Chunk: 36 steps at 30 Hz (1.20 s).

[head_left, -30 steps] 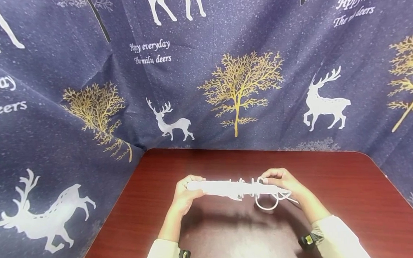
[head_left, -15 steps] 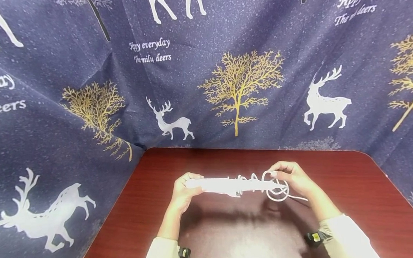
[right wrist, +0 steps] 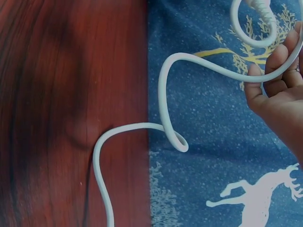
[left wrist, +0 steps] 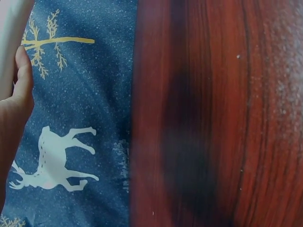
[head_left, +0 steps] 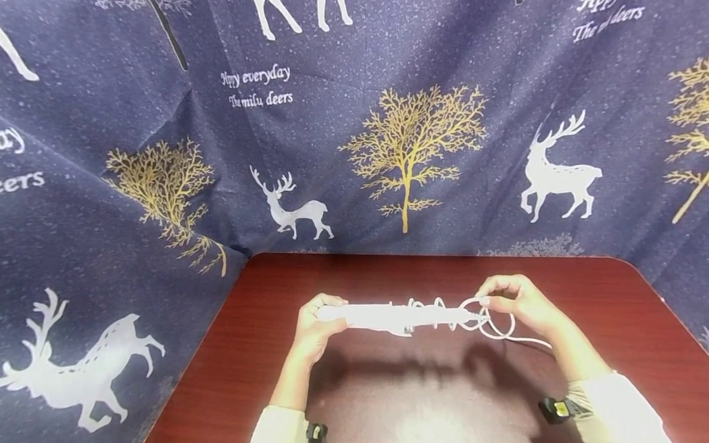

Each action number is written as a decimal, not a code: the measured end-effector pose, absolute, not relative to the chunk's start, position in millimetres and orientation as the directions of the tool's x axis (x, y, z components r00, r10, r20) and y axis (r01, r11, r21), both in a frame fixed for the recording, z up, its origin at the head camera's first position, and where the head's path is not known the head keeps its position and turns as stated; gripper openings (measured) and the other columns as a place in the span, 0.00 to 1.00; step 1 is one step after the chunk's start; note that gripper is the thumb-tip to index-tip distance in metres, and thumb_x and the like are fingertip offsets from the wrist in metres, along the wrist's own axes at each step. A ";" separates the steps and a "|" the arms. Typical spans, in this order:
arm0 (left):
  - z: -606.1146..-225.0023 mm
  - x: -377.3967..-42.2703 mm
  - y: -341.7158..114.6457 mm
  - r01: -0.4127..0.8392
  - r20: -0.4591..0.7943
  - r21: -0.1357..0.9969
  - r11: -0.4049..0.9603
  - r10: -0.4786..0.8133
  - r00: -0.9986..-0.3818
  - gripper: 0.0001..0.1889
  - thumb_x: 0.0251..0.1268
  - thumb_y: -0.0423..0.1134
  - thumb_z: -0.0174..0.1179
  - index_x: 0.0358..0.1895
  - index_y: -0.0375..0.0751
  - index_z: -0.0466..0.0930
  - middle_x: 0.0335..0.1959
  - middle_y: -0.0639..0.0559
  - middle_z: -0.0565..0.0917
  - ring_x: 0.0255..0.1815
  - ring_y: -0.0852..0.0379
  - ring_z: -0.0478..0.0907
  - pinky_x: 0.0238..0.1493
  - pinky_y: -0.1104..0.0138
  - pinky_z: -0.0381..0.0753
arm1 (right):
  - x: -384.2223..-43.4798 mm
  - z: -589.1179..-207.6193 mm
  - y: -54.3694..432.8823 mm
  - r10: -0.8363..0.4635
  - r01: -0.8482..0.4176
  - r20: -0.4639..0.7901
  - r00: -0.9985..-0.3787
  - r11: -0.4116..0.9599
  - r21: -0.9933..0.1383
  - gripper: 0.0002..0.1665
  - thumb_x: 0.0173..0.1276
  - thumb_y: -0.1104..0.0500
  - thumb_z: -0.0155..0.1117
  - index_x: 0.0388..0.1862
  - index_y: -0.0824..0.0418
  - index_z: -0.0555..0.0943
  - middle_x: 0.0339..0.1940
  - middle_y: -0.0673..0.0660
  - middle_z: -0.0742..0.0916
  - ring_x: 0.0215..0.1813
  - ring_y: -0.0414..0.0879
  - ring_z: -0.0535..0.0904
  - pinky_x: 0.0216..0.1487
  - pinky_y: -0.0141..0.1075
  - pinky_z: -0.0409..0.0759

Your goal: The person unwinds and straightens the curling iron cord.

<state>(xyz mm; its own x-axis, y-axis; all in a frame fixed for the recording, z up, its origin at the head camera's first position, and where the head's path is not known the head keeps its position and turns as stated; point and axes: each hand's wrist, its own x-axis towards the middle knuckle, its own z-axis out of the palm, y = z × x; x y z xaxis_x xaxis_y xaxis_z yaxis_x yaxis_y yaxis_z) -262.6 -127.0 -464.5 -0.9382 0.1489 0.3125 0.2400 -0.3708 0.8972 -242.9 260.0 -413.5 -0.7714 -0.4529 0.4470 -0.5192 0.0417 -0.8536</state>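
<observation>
A long white appliance (head_left: pixel 369 317), which looks like a hair iron with a rounded end, is held level above the table. My left hand (head_left: pixel 314 329) grips its left end, with the thumb in front; in the left wrist view that hand (left wrist: pixel 20 97) shows at the left edge, on the white body (left wrist: pixel 8 45). Loose coils of white cord circle the appliance's right part. Beyond its right tip, my right hand (head_left: pixel 520 301) pinches a loop of the cord. The right wrist view shows this cord (right wrist: pixel 163 94) running from the fingers in a bend, and the ribbed cord sleeve (right wrist: pixel 265 14).
A reddish-brown wooden table (head_left: pixel 402 408) lies below, with shadows of the hands on it. Dark blue cloth (head_left: pixel 337 134) printed with deer and trees hangs behind and at both sides. The cord trails down to the right, past the right wrist.
My right hand has moved right, away from the appliance, drawing the cord loops outward past its tip. The left hand and appliance have risen very slightly and otherwise stay in place.
</observation>
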 end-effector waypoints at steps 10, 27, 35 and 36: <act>-460.8 -262.6 -125.3 0.272 0.333 0.884 -0.381 0.105 -0.937 0.20 0.35 0.11 0.61 0.29 0.38 0.78 0.34 0.42 0.81 0.35 0.51 0.78 0.33 0.65 0.80 | -233.3 -417.7 275.3 -0.475 -0.492 0.398 -0.785 0.086 -0.867 0.09 0.55 0.77 0.60 0.32 0.68 0.80 0.27 0.58 0.84 0.31 0.43 0.79 0.32 0.33 0.76; -458.6 -261.2 -128.6 0.271 0.340 0.871 -0.410 0.105 -0.934 0.19 0.37 0.09 0.58 0.29 0.37 0.77 0.34 0.43 0.80 0.36 0.52 0.78 0.33 0.66 0.80 | -216.2 -440.5 285.1 -0.451 -0.447 0.378 -0.808 0.051 -0.893 0.15 0.54 0.79 0.60 0.36 0.64 0.83 0.35 0.53 0.85 0.45 0.40 0.77 0.45 0.29 0.75; -459.7 -261.3 -128.8 0.288 0.362 0.867 -0.407 0.116 -0.925 0.20 0.37 0.10 0.60 0.30 0.38 0.78 0.35 0.43 0.80 0.36 0.51 0.78 0.34 0.66 0.80 | -218.0 -450.1 285.8 -0.434 -0.469 0.356 -0.828 0.188 -0.863 0.13 0.54 0.76 0.63 0.33 0.61 0.84 0.28 0.57 0.84 0.35 0.41 0.77 0.34 0.32 0.76; -460.1 -261.4 -128.9 0.285 0.360 0.868 -0.405 0.120 -0.925 0.20 0.37 0.10 0.60 0.30 0.39 0.78 0.35 0.43 0.80 0.36 0.51 0.78 0.34 0.66 0.80 | -218.7 -451.2 285.3 -0.430 -0.460 0.344 -0.834 0.199 -0.865 0.13 0.54 0.76 0.63 0.33 0.60 0.83 0.27 0.57 0.83 0.32 0.40 0.77 0.29 0.33 0.76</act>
